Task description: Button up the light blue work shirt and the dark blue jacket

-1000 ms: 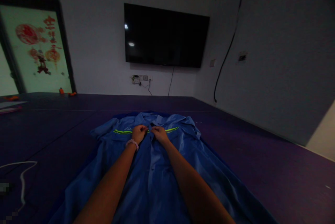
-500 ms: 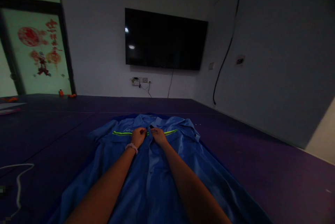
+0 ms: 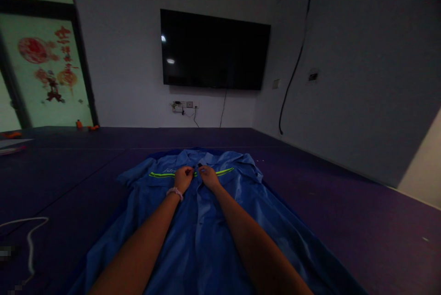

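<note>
A blue short-sleeved shirt (image 3: 203, 221) lies spread face up on the floor, its collar pointing away from me. A bright yellow-green stripe (image 3: 225, 171) crosses its chest, with pale lettering above the left part. My left hand (image 3: 183, 178), a pale scrunchie (image 3: 175, 192) round its wrist, pinches the front edge of the shirt at the stripe. Close beside it, my right hand (image 3: 208, 177) also pinches the placket, just below the collar. A small dark spot shows at its fingertips; I cannot make out what it is.
Dark purple matting (image 3: 320, 207) covers the floor. A white cable (image 3: 31, 244) lies at the left. Orange objects (image 3: 79, 124) stand by the glass door (image 3: 41, 74). A television (image 3: 215, 51) hangs on the far wall, and a black cable (image 3: 292, 79) dangles at the right.
Both hands stay at the shirt's front with hardly any movement between them. The view has shifted slightly.
</note>
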A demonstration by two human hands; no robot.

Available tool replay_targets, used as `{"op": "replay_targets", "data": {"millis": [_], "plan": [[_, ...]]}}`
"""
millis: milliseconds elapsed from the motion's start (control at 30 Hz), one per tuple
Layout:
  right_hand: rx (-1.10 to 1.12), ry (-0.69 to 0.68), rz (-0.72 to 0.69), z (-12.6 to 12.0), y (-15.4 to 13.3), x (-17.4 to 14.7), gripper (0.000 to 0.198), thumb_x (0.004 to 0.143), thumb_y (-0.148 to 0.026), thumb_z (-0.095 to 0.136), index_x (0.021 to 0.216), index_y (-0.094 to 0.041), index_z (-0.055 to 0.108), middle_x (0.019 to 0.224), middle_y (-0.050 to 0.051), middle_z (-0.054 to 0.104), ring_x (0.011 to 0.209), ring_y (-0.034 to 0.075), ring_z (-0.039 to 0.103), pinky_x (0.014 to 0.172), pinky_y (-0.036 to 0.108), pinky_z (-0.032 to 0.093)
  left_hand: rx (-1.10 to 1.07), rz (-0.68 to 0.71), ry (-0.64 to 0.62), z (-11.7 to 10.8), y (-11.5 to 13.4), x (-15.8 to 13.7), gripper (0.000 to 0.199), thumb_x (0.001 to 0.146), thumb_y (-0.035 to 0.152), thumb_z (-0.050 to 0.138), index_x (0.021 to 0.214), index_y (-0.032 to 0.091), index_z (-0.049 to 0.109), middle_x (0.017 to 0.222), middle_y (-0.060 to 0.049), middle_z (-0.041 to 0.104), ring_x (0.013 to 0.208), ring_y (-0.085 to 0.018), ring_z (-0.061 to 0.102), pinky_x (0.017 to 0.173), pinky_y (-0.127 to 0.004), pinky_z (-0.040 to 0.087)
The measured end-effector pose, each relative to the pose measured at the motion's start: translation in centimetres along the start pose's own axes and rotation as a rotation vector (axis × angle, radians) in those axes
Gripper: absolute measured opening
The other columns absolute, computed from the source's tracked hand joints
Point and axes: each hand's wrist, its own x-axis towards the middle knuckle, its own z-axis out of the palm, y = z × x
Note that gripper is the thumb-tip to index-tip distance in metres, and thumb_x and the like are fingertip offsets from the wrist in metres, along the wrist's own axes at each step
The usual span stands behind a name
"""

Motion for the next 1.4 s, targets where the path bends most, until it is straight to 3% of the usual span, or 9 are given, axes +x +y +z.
{"op": "replay_targets", "data": {"millis": [167,367,533,1400], "plan": [[-0.122,0.028,0.027,0.0,-0.2,0.5,0.012,0.073,-0.024,0.057,0.077,-0.017,0.066,0.079,0.004,0.066,0.075,0.017,0.06,0.067,0.024,0.043,0.009,0.028,-0.002,0.1,-0.1,0.4,0.015,0.072,0.013,0.051,0.072,0.014,0.066,0.072,-0.005,0.068,0.069,-0.016,0.062,0.068,-0.026,0.047],[-0.169,-0.011,0.057,0.1,-0.1,0.4,0.015,0.076,-0.029,0.056,0.081,-0.017,0.065,0.061,0.0,0.063,0.057,0.012,0.057,0.052,0.019,0.038,0.028,0.041,0.018,0.6,-0.6,1.1,0.017,0.07,0.008,0.051,0.072,0.014,0.066,0.071,-0.004,0.067,0.068,-0.015,0.061,0.069,-0.027,0.047],[-0.156,-0.013,0.069,0.1,-0.2,0.3,0.016,0.078,-0.026,0.053,0.081,-0.016,0.065,0.051,-0.001,0.059,0.05,0.012,0.056,0.048,0.018,0.036,0.037,0.054,0.045,1.3,-0.9,1.7,0.017,0.07,0.005,0.05,0.072,0.013,0.066,0.072,-0.005,0.067,0.068,-0.015,0.061,0.068,-0.027,0.046],[-0.052,0.003,-0.024,-0.1,-0.4,-0.5,0.016,0.076,-0.02,0.048,0.08,-0.016,0.063,0.051,-0.001,0.058,0.047,0.012,0.054,0.046,0.019,0.038,-0.095,0.122,-0.053,0.2,-1.0,0.9,0.016,0.072,0.01,0.049,0.072,0.015,0.064,0.074,-0.004,0.067,0.071,-0.015,0.062,0.069,-0.026,0.048]]}}
